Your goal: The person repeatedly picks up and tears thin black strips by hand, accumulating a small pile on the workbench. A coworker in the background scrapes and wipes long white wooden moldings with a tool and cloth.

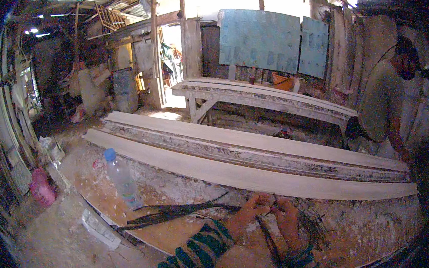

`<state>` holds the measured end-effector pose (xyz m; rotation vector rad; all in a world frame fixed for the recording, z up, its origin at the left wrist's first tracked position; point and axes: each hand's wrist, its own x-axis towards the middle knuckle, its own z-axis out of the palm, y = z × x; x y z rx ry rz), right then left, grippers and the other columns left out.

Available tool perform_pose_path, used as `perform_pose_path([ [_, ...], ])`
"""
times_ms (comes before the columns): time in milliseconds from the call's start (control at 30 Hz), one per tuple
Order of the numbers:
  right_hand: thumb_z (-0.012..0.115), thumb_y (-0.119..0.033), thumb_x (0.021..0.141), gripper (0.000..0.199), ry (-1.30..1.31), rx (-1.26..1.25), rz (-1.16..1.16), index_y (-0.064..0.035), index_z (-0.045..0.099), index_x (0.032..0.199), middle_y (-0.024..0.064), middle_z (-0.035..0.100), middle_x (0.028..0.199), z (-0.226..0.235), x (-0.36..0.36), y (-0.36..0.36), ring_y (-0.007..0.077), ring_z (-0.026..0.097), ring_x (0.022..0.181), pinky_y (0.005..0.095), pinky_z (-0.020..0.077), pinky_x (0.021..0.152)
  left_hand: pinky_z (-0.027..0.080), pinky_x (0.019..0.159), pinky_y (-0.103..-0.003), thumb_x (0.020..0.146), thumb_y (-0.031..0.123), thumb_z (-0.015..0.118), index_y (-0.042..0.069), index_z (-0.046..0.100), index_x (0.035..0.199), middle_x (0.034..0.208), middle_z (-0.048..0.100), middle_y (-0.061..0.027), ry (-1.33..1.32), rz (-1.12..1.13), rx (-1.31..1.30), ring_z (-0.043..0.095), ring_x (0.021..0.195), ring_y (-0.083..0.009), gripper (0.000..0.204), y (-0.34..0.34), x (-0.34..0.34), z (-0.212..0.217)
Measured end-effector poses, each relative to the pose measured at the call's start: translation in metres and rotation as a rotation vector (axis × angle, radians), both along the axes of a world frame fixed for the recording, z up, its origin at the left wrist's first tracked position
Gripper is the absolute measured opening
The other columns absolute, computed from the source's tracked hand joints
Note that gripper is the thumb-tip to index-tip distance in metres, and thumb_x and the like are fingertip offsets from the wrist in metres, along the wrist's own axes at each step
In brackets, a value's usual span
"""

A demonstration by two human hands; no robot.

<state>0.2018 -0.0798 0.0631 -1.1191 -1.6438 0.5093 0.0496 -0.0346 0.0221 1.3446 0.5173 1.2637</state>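
Note:
My left hand and my right hand meet above the worktable, fingers closed and fingertips nearly touching. Between them they pinch a thin dark strip, part of which hangs below toward my right forearm; its upper end is too small to make out. Left of my hands lies a bundle of long dark strips, loosely fanned out on the tabletop. A tangle of fine dark strands lies just right of my right hand. Green-and-dark striped sleeves cover my forearms.
Two long pale boards run across the table beyond my hands. A clear bottle with a blue cap stands at the left. Another long bench is farther back. At the right, a person bends over near the board ends.

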Motion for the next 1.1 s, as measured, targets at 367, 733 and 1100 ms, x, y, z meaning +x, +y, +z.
perform_pose_path([
  [367,0.060,0.001,0.075,0.020,0.473,-0.131,0.127,-0.0023,0.059,0.095,0.0062,0.062,0.095,-0.009,0.007,0.012,0.0160,0.059,0.087,0.0297,0.0463,0.081,0.046,0.086,-0.029,0.084,0.010,0.065,0.005,0.057,0.109,0.106,0.061,-0.0054,0.146,-0.023,0.074,0.057,0.098,-0.0139,0.027,0.002,-0.002,-0.005],
  [733,0.059,-0.005,0.081,0.015,0.710,-0.284,0.136,-0.0058,0.059,0.095,0.0036,0.060,0.093,-0.002,0.012,0.010,0.0151,0.056,0.091,0.0292,0.0454,0.080,0.042,0.063,-0.026,0.086,0.024,0.063,0.006,0.062,0.086,0.072,0.057,0.0008,0.296,0.249,-0.031,0.049,0.068,-0.0095,0.019,0.006,-0.011,-0.003],
  [1100,0.064,-0.010,0.083,0.017,0.749,-0.229,0.541,-0.0029,0.064,0.099,0.0071,0.065,0.095,-0.011,0.011,0.009,0.0201,0.061,0.090,0.0337,0.0459,0.086,0.042,0.060,-0.026,0.084,0.017,0.061,0.005,0.059,0.080,0.071,0.059,-0.0018,0.275,0.253,-0.261,0.053,0.067,-0.0107,0.012,0.046,-0.027,-0.050],
])
